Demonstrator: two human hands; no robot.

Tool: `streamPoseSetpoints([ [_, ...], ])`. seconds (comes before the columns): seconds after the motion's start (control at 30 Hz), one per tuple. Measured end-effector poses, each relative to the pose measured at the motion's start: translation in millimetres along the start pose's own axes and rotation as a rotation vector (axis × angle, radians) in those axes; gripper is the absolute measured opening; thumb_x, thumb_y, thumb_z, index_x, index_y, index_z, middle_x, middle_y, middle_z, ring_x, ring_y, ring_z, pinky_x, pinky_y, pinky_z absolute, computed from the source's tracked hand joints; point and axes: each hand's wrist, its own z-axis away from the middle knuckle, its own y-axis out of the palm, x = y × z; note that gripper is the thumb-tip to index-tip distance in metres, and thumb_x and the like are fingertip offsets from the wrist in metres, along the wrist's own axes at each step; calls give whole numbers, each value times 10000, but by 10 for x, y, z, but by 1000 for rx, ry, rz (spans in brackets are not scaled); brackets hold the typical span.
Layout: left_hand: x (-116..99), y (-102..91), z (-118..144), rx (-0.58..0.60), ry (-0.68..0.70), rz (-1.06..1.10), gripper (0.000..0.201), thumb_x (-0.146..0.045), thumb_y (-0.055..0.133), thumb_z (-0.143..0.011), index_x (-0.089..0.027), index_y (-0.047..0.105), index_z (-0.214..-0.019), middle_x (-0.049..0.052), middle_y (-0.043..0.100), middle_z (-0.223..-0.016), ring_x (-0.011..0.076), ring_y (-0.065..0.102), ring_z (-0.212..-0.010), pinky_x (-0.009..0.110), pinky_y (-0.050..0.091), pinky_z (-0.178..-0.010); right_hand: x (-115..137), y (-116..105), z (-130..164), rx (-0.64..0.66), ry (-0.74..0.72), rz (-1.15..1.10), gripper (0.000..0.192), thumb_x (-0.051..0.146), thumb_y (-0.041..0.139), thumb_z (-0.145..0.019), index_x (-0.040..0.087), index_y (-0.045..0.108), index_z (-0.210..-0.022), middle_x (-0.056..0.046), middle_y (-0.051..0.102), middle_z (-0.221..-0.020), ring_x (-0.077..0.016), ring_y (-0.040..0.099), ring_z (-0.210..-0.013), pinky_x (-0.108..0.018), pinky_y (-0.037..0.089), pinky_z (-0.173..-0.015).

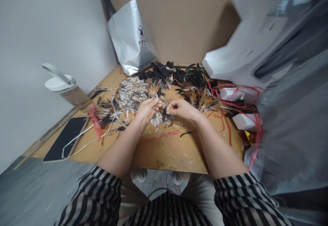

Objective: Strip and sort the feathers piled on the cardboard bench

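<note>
My left hand (148, 109) and my right hand (180, 109) meet over the middle of a wooden board (164, 150). Both pinch at a small tuft of feathers (162, 114) held between their fingertips. Behind the hands lies a pale speckled feather pile (133, 94), a heap of black feathers (176, 74) and an orange-brown feather clump (201, 99). What exactly each fingertip grips is too small to make out.
A silver bag (130, 38) leans on the cardboard back wall. A white-lidded bottle (65, 87) and a black phone (65, 137) with white cords lie left. Red cords (230, 97) and white blocks (244, 120) crowd the right; a white foam shape (246, 44) stands behind.
</note>
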Motion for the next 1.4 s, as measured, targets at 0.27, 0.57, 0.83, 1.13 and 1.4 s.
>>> streamPoseSetpoints([
  [0.27,11,-9,-6,2,-15,14,48,-119,602,-733,-76,593,-715,46,635,-662,38,560,-515,106,423,-453,144,160,95,66,-60,603,341,237,683,-568,186,585,-891,-3,584,-742,-114,463,-618,-217,296,-558],
  [0.57,26,-19,-22,-8,-27,14,72,-126,594,-741,-70,599,-698,52,637,-658,37,562,-513,103,420,-451,92,45,-40,-511,-104,-240,150,299,613,-670,152,584,-678,13,576,-579,-86,488,-496,-208,353,-481],
  [0.83,12,18,16,60,-42,66,42,-105,580,-747,-79,610,-761,89,674,-808,68,614,-617,122,450,-504,22,77,-146,-480,103,-1123,125,122,675,-622,153,572,-685,-4,646,-648,-59,579,-557,-130,467,-494],
  [1.13,-26,22,24,83,8,104,49,-103,567,-755,-85,612,-758,74,674,-810,51,599,-597,118,443,-496,-54,291,-166,-423,39,-589,190,292,701,-598,140,601,-652,23,579,-523,-53,467,-414,-161,330,-375],
  [1.4,17,11,19,49,-6,58,60,-135,613,-722,-95,603,-766,67,671,-819,73,618,-635,124,429,-484,32,315,-156,-539,1,-618,271,385,685,-567,152,600,-677,62,474,-441,-49,350,-379,-195,260,-390],
])
